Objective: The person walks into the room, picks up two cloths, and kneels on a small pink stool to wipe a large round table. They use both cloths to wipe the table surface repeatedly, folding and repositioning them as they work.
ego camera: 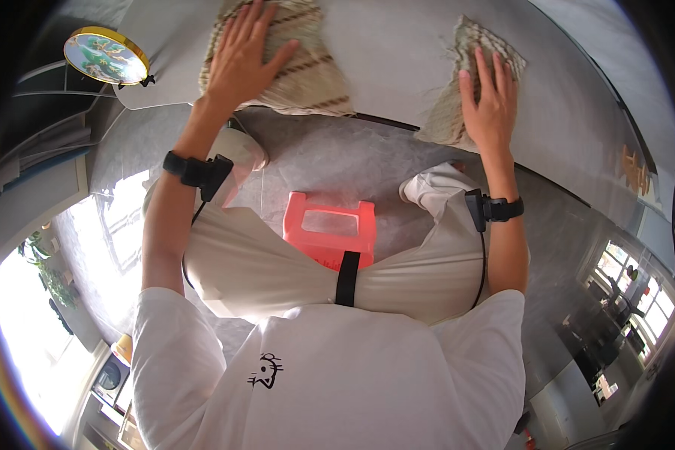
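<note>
My left hand [244,59] lies flat, fingers apart, on a beige woven cloth with brown stripes [315,84] that rests on a pale grey table top [382,56] and reaches its near edge. Farther right, my right hand [492,104] rests palm down on a smaller piece of similar fringed, textured cloth [447,112], which hangs slightly over the same edge. Neither hand is closed around its cloth. The underside of each palm is hidden.
A round gold-rimmed ornament [107,56] stands at the table's left end. Below, between my legs, is a pink plastic stool [332,236] on the grey floor. A small wooden object [635,169] lies at the far right. Cables run from straps on both wrists.
</note>
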A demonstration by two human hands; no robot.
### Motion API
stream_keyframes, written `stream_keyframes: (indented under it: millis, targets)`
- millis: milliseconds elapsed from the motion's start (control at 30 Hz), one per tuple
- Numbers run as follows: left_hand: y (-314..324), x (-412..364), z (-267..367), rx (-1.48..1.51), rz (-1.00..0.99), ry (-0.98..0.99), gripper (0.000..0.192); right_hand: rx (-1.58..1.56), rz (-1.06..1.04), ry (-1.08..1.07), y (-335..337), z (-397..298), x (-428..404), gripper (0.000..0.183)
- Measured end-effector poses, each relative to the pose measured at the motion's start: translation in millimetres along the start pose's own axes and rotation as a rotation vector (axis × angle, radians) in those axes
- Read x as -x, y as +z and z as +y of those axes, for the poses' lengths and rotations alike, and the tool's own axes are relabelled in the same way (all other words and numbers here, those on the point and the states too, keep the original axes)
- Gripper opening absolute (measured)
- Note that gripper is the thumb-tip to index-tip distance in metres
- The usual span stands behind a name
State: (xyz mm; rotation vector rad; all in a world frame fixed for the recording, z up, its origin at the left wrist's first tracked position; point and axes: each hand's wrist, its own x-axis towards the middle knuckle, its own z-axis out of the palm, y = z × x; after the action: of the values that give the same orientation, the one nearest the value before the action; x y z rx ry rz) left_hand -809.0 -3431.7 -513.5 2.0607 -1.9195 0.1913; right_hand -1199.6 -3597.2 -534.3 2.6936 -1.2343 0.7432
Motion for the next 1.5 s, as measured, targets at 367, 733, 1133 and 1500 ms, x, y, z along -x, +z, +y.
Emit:
stream_keyframes:
  millis: [367,733,1133,1500]
  targets:
    - [12,16,-89,-0.173,0.056,-0.466,0.09,0.301,-0.143,0.57,-15,126,40,0.072]
    - [21,13,-82,-0.143,0.079,-0.397,0.086,0.285,-0.175,0.575,-7,93,25,0.084]
    - [19,8,-56,-0.182,0.105,-0.171,0.077,0.304,-0.14,0.366,6,43,5,0.085]
    - [-11,-13,-3,0.016,-0.172,-0.199,0.084,0.249,-0.098,0.147,23,-28,-23,0.086]
